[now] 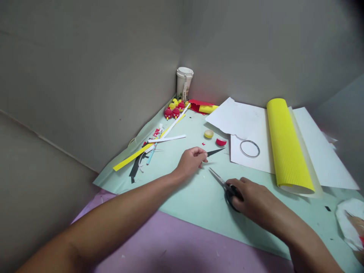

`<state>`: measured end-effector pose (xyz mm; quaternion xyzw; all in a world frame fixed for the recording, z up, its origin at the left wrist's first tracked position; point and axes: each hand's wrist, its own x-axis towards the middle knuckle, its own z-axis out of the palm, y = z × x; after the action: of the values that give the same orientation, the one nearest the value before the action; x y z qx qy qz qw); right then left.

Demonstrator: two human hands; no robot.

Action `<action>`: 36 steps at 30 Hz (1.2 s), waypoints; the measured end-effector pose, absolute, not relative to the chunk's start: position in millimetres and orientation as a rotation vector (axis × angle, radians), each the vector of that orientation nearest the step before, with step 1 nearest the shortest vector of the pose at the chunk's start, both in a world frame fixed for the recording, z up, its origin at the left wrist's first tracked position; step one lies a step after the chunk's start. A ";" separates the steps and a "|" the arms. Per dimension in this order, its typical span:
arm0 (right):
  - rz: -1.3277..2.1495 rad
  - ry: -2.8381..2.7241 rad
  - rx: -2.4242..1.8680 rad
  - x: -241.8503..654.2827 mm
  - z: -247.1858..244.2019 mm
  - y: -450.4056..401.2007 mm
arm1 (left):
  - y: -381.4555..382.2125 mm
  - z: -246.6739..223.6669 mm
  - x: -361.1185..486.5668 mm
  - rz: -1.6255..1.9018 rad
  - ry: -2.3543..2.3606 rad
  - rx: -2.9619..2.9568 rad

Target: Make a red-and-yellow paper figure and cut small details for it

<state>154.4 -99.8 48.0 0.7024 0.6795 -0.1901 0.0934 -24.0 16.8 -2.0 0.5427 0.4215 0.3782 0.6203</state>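
My left hand [193,160] pinches a thin, pointed piece of black paper [216,152] between thumb and fingers; its tip points right. Lower and to the right, my right hand [246,197] grips black-handled scissors [218,176]. Their blades look closed and point up and left, a short way from the black paper and apart from it. Beyond the paper lie a small yellow cup-like piece [209,134] and a red one [221,142], with tiny red scraps [203,143] nearby.
Yellow, white and black paper strips [133,157] and a light-blue pen [150,156] lie left. Small red and yellow round figures [172,110] and a lidded cup [184,83] stand in the corner. Rightward are white sheets [250,125], a ring [250,149] and a yellow corrugated roll [288,146].
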 end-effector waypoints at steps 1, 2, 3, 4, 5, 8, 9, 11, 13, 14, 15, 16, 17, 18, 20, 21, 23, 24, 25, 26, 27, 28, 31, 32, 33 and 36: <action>-0.663 2.053 2.108 160.1 48.7 -98.8 | 16.9 -1.9 -23.9 0.875 0.975 1.241; -0.775 2.075 2.143 165.9 49.2 -97.7 | 17.1 -1.9 -23.8 0.882 0.983 1.232; -0.885 2.075 2.189 171.4 49.4 -96.5 | 17.4 -1.9 -23.9 0.890 0.992 1.222; -0.988 2.059 2.236 176.3 49.0 -95.3 | 17.7 -1.9 -23.9 0.898 0.999 1.211; -1.089 2.045 2.273 180.5 48.1 -93.8 | 18.0 -1.8 -24.1 0.906 1.005 1.201; -1.379 2.052 2.304 188.2 42.8 -88.1 | 18.6 -1.0 -24.6 0.931 1.017 1.181; -1.470 2.066 2.297 189.2 40.7 -86.2 | 18.6 -0.5 -24.8 0.937 1.022 1.177; -1.630 2.067 2.274 189.2 37.3 -83.0 | 18.5 0.7 -25.1 0.946 1.036 1.166; -1.757 2.038 2.241 186.6 35.6 -81.4 | 18.2 1.6 -25.3 0.954 1.043 1.153; -1.806 2.029 2.213 184.5 35.3 -81.1 | 18.1 1.9 -25.3 0.959 1.043 1.146; -1.840 2.033 2.182 182.0 35.3 -81.0 | 18.1 2.0 -25.4 0.964 1.041 1.140; -1.860 2.057 2.151 179.3 35.1 -81.0 | 18.1 1.9 -25.4 0.968 1.038 1.134; -1.869 2.096 2.122 176.5 34.7 -80.9 | 18.2 1.7 -25.5 0.971 1.033 1.127; -1.870 2.143 2.101 173.8 33.7 -80.6 | 18.4 1.5 -25.5 0.973 1.029 1.119; -1.848 2.226 2.090 169.5 30.0 -79.3 | 19.0 0.7 -25.6 0.974 1.023 1.103; -1.829 2.255 2.097 167.9 27.4 -78.3 | 19.5 0.2 -25.5 0.971 1.021 1.096; -1.789 2.291 2.115 165.6 21.6 -76.5 | 20.5 -0.7 -25.4 0.964 1.018 1.093; -1.780 2.306 2.120 164.7 18.9 -75.7 | 20.9 -1.1 -25.3 0.959 1.018 1.094; -1.786 2.320 2.121 163.8 16.6 -75.2 | 21.3 -1.5 -25.2 0.955 1.019 1.097; -1.798 2.327 2.125 162.8 14.7 -74.8 | 21.5 -1.8 -25.1 0.951 1.019 1.099; -1.813 2.331 2.134 161.9 13.2 -74.7 | 21.6 -2.1 -25.0 0.948 1.018 1.102; -1.825 2.334 2.146 161.1 12.0 -74.7 | 21.5 -2.2 -24.9 0.945 1.018 1.104; -1.818 2.348 2.182 159.3 9.5 -74.9 | 20.4 -2.4 -24.6 0.934 1.013 1.120; -1.815 2.354 2.187 158.9 8.9 -74.9 | 19.9 -2.5 -24.5 0.930 1.013 1.127; -1.815 2.358 2.191 158.6 8.5 -75.0 | 19.5 -2.6 -24.4 0.926 1.014 1.136; -1.820 2.345 2.227 157.6 7.9 -75.0 | 18.6 -3.2 -24.3 0.912 1.017 1.170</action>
<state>157.6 -75.0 7.9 0.5760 0.6065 -0.4708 -0.2806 -24.3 18.6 -3.2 0.5093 0.4425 0.3969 0.6223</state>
